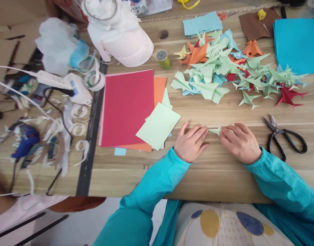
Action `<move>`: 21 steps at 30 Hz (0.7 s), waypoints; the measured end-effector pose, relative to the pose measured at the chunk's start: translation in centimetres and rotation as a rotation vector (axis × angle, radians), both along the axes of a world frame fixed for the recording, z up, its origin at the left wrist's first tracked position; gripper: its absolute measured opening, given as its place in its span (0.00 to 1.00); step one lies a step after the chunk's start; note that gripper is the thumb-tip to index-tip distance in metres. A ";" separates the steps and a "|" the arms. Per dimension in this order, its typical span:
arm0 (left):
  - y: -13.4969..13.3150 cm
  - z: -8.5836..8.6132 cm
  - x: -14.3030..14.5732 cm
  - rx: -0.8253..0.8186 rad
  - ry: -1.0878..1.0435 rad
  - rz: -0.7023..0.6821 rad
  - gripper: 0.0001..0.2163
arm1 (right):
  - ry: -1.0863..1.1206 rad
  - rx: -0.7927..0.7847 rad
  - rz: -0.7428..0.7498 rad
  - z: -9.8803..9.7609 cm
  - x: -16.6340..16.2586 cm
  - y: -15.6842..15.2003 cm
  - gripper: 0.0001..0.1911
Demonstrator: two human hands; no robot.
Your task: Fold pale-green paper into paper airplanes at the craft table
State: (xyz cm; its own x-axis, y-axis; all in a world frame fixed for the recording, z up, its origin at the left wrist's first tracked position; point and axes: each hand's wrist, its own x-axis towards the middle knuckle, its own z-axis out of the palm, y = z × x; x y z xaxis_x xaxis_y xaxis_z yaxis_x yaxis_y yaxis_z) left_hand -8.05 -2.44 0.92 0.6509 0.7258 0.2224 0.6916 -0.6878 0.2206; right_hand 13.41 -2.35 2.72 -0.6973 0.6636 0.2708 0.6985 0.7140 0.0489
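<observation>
A small piece of folded pale green paper point(215, 131) lies low on the wooden table, between my hands. My left hand point(190, 143) rests on the table with its fingertips pressed at the paper's left end. Over the paper's right end, my right hand point(240, 141) curls its fingers, hiding that part. Black-handled scissors point(276, 130) lie partly open to the right of my right hand. Left of my hands, pale green sheets point(159, 125) overlap a red sheet point(128, 106) and an orange sheet point(160, 89).
A pile of folded paper shapes point(213, 65) spreads behind my hands. Blue sheets point(297, 44) lie at the back right. A green thread spool point(163, 59) stands near a white cap point(128, 46). Tape rolls point(94, 80) and a blue glue gun point(26, 138) clutter the left.
</observation>
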 end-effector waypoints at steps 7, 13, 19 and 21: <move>-0.1 0.0 0.0 0.011 0.011 -0.001 0.16 | -0.029 0.021 0.007 0.0 0.0 0.0 0.09; -0.2 0.2 0.1 0.032 0.057 -0.008 0.16 | -0.026 0.023 0.013 0.1 0.1 0.1 0.08; -0.1 0.1 0.1 0.028 0.037 -0.005 0.16 | -0.031 0.026 0.010 0.1 -0.1 0.1 0.08; -0.1 0.1 0.1 0.022 0.027 -0.001 0.16 | -0.035 0.031 0.012 0.1 -0.1 0.1 0.08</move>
State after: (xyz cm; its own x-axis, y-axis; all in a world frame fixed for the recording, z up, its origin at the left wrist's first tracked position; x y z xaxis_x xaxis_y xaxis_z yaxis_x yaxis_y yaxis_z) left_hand -7.98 -2.53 0.97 0.6576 0.7202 0.2212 0.6963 -0.6931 0.1867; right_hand 13.31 -2.28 2.80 -0.7144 0.6469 0.2665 0.6874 0.7201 0.0948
